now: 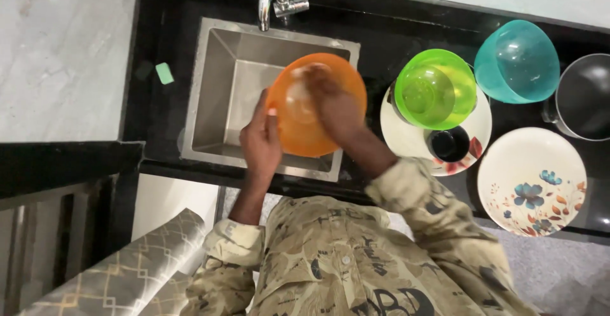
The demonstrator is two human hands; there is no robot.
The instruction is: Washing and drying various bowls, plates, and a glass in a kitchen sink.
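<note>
Over the steel sink I see my left hand gripping the rim of one orange bowl, while my right hand presses flat inside it, fingers together. On the black bench to the right sit one green bowl, one teal bowl and two plates; the floral plate is nearest.

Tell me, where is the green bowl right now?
The green bowl sits on a white plate right of the sink, beside the teal bowl.
</note>
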